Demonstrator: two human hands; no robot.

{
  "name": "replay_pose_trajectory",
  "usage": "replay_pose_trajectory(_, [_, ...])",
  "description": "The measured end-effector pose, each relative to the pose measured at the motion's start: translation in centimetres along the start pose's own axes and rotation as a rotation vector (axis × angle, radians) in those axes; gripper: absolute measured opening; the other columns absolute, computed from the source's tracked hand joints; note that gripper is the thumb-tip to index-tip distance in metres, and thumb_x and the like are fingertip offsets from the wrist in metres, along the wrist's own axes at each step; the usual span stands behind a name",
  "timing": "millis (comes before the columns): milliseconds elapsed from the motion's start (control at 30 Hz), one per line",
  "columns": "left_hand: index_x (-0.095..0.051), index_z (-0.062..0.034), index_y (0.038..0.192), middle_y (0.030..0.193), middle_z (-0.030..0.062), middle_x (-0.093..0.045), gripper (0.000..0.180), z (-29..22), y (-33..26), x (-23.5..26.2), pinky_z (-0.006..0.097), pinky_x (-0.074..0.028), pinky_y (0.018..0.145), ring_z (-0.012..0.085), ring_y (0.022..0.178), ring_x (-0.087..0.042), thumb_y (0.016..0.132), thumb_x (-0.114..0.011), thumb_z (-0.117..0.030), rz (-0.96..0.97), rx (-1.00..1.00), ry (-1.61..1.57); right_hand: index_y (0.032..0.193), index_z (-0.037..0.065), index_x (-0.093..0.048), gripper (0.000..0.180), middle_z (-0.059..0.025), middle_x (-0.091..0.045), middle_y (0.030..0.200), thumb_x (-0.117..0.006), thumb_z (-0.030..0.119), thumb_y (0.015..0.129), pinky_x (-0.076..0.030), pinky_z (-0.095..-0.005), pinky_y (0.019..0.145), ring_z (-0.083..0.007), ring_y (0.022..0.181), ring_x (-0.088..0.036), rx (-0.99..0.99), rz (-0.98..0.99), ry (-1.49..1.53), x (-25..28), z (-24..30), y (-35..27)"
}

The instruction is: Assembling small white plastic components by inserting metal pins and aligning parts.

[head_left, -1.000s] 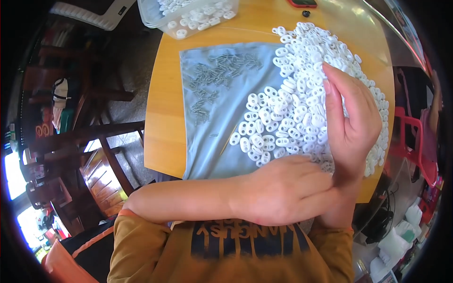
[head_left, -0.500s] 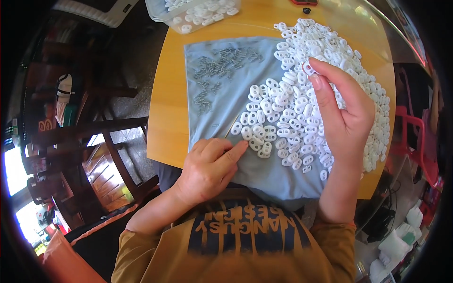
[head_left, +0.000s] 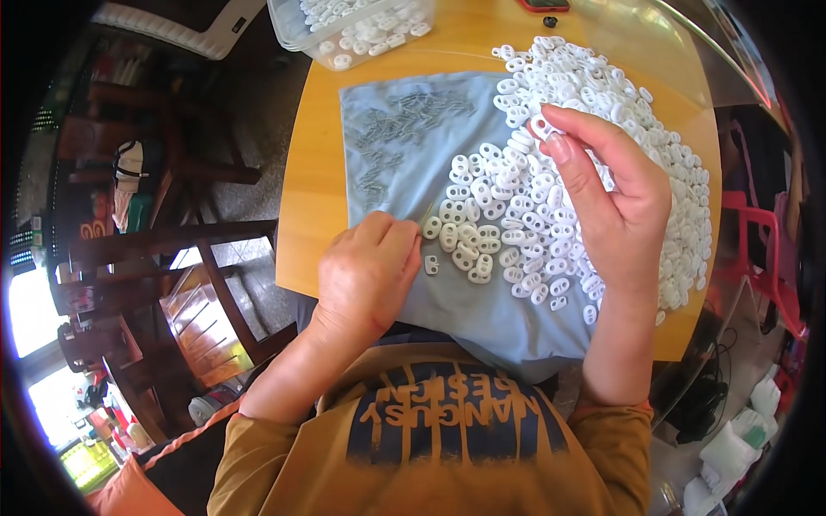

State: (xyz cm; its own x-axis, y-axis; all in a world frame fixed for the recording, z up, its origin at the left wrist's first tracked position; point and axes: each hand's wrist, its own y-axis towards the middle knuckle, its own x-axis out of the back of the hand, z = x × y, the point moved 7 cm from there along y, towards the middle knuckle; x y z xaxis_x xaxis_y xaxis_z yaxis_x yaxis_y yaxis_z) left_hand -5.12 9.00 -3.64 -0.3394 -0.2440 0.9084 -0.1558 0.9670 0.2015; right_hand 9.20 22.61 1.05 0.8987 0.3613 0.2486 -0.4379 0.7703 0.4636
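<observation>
My right hand (head_left: 607, 185) is raised over the pile, thumb and forefinger pinching a small white oval plastic piece with two holes (head_left: 540, 125). My left hand (head_left: 366, 271) is closed above the grey-blue cloth (head_left: 379, 181), back of the hand upward; its fingertips are hidden. Beside its knuckles shows a thin brass-coloured rod (head_left: 428, 211); I cannot tell whether the hand holds it. One loose white two-hole piece (head_left: 431, 264) lies just right of the left hand. A large heap of such pieces (head_left: 602, 95) covers the right side. Small metal springs (head_left: 413, 116) are scattered on the cloth's far left.
A clear plastic tub (head_left: 370, 43) of white pieces stands at the far edge of the wooden table (head_left: 314, 163). A red-edged phone (head_left: 544, 4) and a small black object (head_left: 551, 21) lie at the back. A red chair (head_left: 766, 258) stands to the right.
My left hand has drawn its forefinger in and shifted slightly left and up. A single white piece now shows beside it. The right hand still pinches its piece.
</observation>
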Motion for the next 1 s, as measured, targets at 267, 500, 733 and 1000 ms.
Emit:
replay_pose_trajectory(267, [-0.047,-0.0078,0.07,0.067,0.0087,-0.048,0.011,-0.1,1.0,-0.6,0.036,-0.044,0.048,0.0269,0.053,-0.053,0.073,-0.057,-0.01,0.038,0.039,0.133,0.1,-0.005,-0.059,0.019,-0.0098,-0.063,0.091,-0.056,0.004,0.084,-0.049,-0.0246,0.07,-0.0161,0.081,-0.062,-0.187,0.038,0.446,0.3,-0.5,-0.2])
replay_pose_trajectory(500, [-0.044,-0.007,0.072,0.068,0.0077,-0.046,0.014,-1.0,0.5,-0.6,0.032,-0.044,0.046,0.0228,0.053,-0.054,0.071,-0.057,-0.011,0.134,-0.025,0.314,0.102,-0.005,-0.058,0.023,-0.0132,-0.062,0.096,-0.054,0.012,0.087,-0.05,-0.0325,0.069,-0.0241,0.08,-0.063,-0.306,0.086,0.737,0.2,-0.6,-0.3])
replay_pose_trajectory(733, [-0.049,-0.0069,0.077,0.073,0.009,-0.051,0.009,-1.2,1.2,-0.8,0.036,-0.045,0.051,0.0279,0.058,-0.054,0.071,-0.056,-0.006,0.207,0.038,0.282,0.103,-0.005,-0.058,0.027,-0.0157,-0.064,0.089,-0.054,0.017,0.087,-0.049,-0.0306,0.067,-0.0203,0.073,-0.061,-0.328,0.11,0.718,0.1,-0.7,-0.3])
replay_pose_trajectory(1000, [-0.049,-0.0044,0.086,0.078,0.0109,-0.051,0.015,-0.4,0.9,-1.0,0.035,-0.047,0.052,0.0282,0.061,-0.056,0.073,-0.055,-0.009,0.175,0.018,0.19,0.103,-0.004,-0.058,0.028,-0.0167,-0.065,0.085,-0.054,0.018,0.087,-0.048,-0.0295,0.066,-0.0187,0.07,-0.06,-0.396,0.041,0.737,0.1,-0.7,-0.3])
